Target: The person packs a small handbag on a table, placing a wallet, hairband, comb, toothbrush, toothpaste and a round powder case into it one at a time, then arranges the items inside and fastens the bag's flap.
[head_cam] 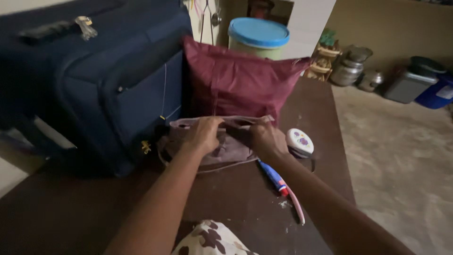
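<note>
Dark table (245, 198), both hands (204, 134) gripping pouch (226, 151)

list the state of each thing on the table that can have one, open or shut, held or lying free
small mauve fabric pouch: held at its top edge by both hands, mouth pulled apart
left hand: gripping the pouch
right hand: gripping the pouch
navy fabric suitcase: shut
blue and pink toothbrush: lying free
round white lidded tin: shut
maroon cloth bag: upright
</note>
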